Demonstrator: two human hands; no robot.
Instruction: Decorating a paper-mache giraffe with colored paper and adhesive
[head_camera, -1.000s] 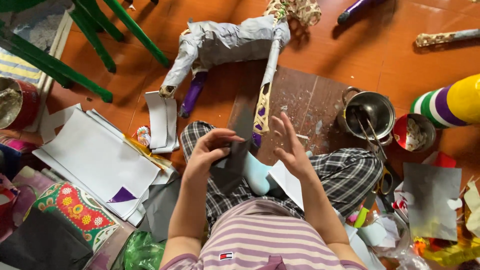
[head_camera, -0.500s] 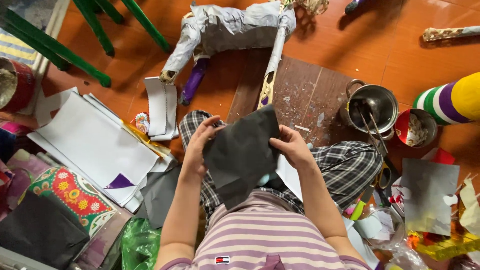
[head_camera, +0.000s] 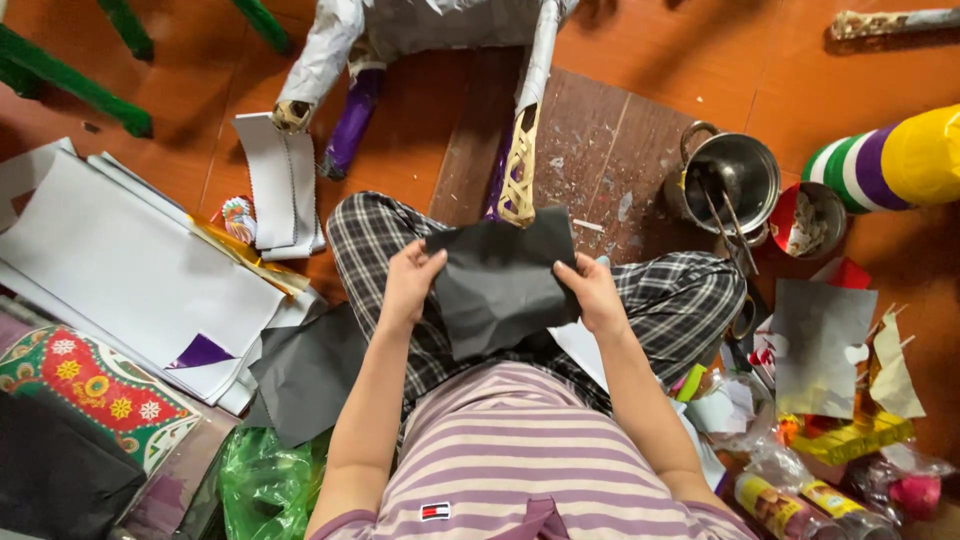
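Sheet: black paper sheet (head_camera: 500, 285), crumpled and creased, held spread above the lap between both hands, over the plaid trousers (head_camera: 680, 300) of the seated person.
Left hand: left hand (head_camera: 410, 285) has its grip clamped on the sheet's left edge, thumb on top, fingers behind.
Right hand: right hand (head_camera: 592, 292) has its grip pinched shut on the sheet's right edge, level with the left.
Risk, tear: thin paper pulled between two pinches would likely split along an existing crease if the hands draw apart too hard.
Risk, slip: each hold takes only an edge; a loosened pinch would probably let the sheet sag onto the lap.
Near left: second dark sheet (head_camera: 305, 370) on the floor touching the knee, green plastic bag (head_camera: 265, 485) beside it; easily confused or dragged along with a lowered sheet.
Near right: grey card (head_camera: 820, 345) and loose scraps, jars (head_camera: 790, 500) at the lower right; an elbow swung outward could knock them.
Middle left: stack of white paper (head_camera: 120, 265) with a purple triangle (head_camera: 200, 352) on it, well apart from the hands.
Middle ahead: brown board (head_camera: 610, 160) on the orange floor, spotted with pale smears that look like glue; paper laid there might stick or soil.
Middle right: steel pot (head_camera: 735, 175) with tools standing in it, red cup (head_camera: 808, 220) just beside; judged a tipping hazard for a forward reach.
Far: paper-wrapped frame figure (head_camera: 430, 30) with cane legs, one leg ending just beyond the sheet's top edge; a raised sheet could snag it.
Far right: striped cone (head_camera: 900, 160), clear of the work.
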